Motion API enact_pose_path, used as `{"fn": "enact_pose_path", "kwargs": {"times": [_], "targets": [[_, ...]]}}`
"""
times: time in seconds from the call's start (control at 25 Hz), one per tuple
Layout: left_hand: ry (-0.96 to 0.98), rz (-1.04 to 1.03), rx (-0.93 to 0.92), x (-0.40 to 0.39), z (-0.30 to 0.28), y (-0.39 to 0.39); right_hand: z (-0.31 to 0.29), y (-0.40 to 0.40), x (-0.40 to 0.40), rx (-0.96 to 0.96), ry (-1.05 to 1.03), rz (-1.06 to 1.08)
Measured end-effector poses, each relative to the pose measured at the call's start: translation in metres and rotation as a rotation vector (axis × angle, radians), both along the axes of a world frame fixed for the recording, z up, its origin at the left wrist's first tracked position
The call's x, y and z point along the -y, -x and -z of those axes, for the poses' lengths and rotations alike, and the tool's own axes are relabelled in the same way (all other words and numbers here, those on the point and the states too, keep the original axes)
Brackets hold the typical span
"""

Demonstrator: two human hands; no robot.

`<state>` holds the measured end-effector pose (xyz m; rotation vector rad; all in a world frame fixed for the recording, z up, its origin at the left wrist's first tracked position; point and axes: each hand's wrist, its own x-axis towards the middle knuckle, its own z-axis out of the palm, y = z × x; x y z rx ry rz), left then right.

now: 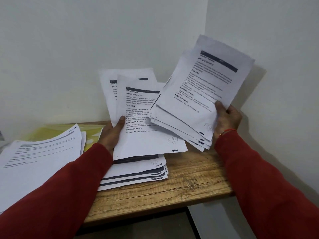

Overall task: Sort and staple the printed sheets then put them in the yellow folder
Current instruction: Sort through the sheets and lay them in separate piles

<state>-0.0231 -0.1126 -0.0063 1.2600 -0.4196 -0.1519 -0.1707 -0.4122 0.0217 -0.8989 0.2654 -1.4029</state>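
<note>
1. Head view: my left hand [112, 131] is closed on a few printed sheets [138, 114], thumb pressed on the front page and fingers behind, holding them up above the desk [181, 192].
2. The front page in that hand carries a dark header bar, headings in bold, and a handwritten "F" with a circled mark near its lower right corner.
3. My right hand [226, 118] grips a second bundle [198, 94] by its lower right corner, thumb on top, fingers hidden behind. The bundle is tilted to the right and raised higher than the left one; its sheets are fanned slightly at the bottom edge.
4. The two held bundles overlap, the right one lying in front of the left one's right edge.
5. Under my left hand a stack [138, 173] lies flat on the desk, edges staggered.
6. At far left another pile [39, 156] lies on the desk, partly covering the yellow folder [57, 131], which lies flat near the wall.
7. Both my sleeves are red; a thin red thread [227, 131] circles my right wrist.
</note>
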Motion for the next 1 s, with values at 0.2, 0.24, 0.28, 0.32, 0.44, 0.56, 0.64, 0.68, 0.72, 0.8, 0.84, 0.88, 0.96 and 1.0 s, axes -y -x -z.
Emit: {"fn": "enact_pose_path", "kwargs": {"times": [0.2, 0.24, 0.28, 0.32, 0.44, 0.56, 0.64, 0.68, 0.72, 0.8, 0.84, 0.88, 0.96, 1.0], "targets": [[-0.039, -0.008, -0.021, 0.000, 0.000, 0.000, 0.001, 0.000, 0.000, -0.002, -0.017, -0.064], [-0.044, -0.008, -0.022, -0.001, 0.000, 0.000, 0.001, 0.000, 0.001, -0.011, -0.025, -0.073], [-0.044, -0.007, -0.026, -0.001, -0.001, 0.000, 0.002, 0.001, 0.000, -0.021, -0.037, -0.089], [-0.041, -0.004, -0.025, 0.000, 0.000, 0.000, 0.002, 0.001, 0.000, -0.027, -0.053, -0.113], [-0.042, -0.029, -0.006, -0.001, -0.003, 0.001, 0.002, 0.003, -0.004, -0.055, -0.084, -0.177], [-0.027, -0.124, -0.019, -0.007, -0.004, -0.006, 0.008, 0.001, 0.001, -0.177, -0.107, -0.220], [-0.007, -0.222, -0.048, -0.012, -0.003, -0.015, 0.015, -0.002, 0.008, -0.366, -0.067, -0.216], [-0.001, -0.268, -0.056, -0.015, -0.001, -0.020, 0.017, -0.003, 0.011, -0.521, -0.002, -0.197], [0.002, -0.310, -0.056, -0.018, 0.000, -0.023, 0.018, -0.004, 0.014, -0.708, 0.091, -0.173], [0.006, -0.402, -0.051, -0.024, 0.001, -0.029, 0.017, -0.001, 0.016, -1.037, 0.262, -0.147], [0.000, -0.444, -0.040, -0.027, 0.000, -0.031, 0.016, 0.001, 0.015, -1.126, 0.316, -0.150], [-0.004, -0.482, -0.018, -0.030, 0.000, -0.033, 0.016, 0.002, 0.016, -1.183, 0.346, -0.157], [0.017, -0.533, 0.009, -0.033, -0.003, -0.039, 0.017, 0.003, 0.018, -1.245, 0.372, -0.159], [0.035, -0.546, 0.003, -0.035, -0.005, -0.039, 0.018, 0.003, 0.018, -1.264, 0.384, -0.157]]}}
